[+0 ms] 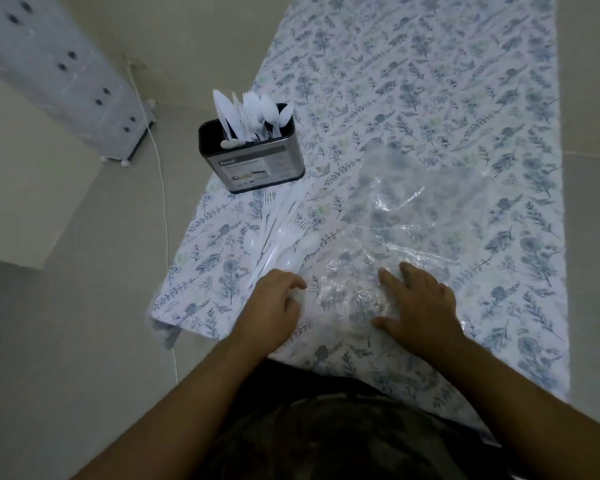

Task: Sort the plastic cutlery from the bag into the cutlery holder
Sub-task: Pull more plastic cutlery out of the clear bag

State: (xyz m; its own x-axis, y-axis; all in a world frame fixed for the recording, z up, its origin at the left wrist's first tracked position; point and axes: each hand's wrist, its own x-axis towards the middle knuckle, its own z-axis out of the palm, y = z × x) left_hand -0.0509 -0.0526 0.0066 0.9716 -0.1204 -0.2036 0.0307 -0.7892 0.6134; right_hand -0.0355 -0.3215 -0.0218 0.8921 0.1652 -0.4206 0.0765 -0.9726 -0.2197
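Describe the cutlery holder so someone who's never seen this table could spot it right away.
Start at the floral tablecloth and go to its far-left edge. There stands the cutlery holder, a dark, shiny metal tub with a printed label. It alone stands upright, with white plastic cutlery sticking out; the loose cutlery pile lies flat.

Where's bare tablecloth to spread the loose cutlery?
Free: the far tablecloth beyond the plastic bag and right of the cutlery holder. Crowded: near-left, where the loose cutlery pile lies between holder, bag and left hand; right hand presses the bag.
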